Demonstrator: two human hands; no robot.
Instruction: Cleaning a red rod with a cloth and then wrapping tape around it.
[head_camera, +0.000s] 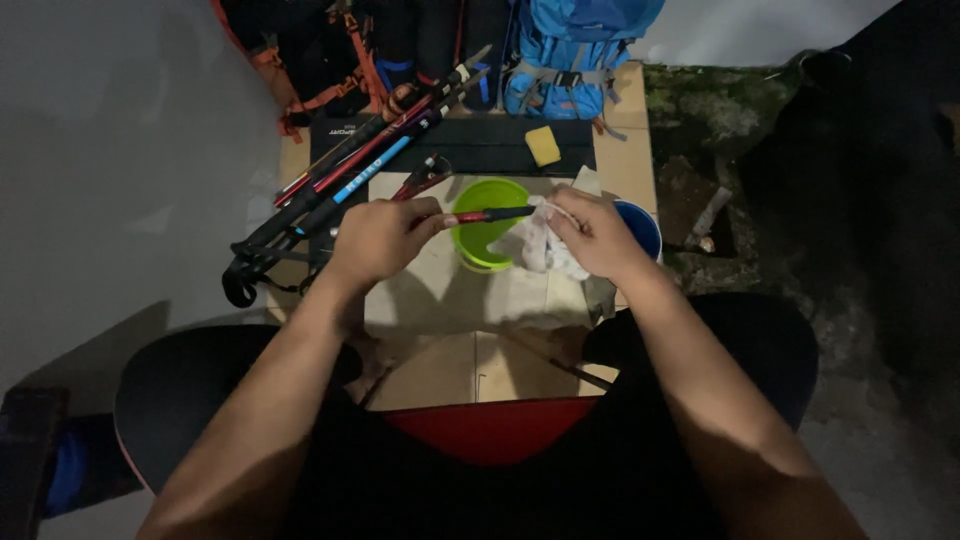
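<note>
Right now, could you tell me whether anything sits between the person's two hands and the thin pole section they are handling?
Nothing visible does. The left hand grips the pole section directly, and the right hand presses a white cloth around its other end, above the green bowl.

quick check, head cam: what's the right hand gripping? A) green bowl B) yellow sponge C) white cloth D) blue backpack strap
C: the right hand is closed on a crumpled white cloth at the end of the thin pole section that the left hand holds over the green bowl; the yellow sponge lies untouched farther back.
</note>
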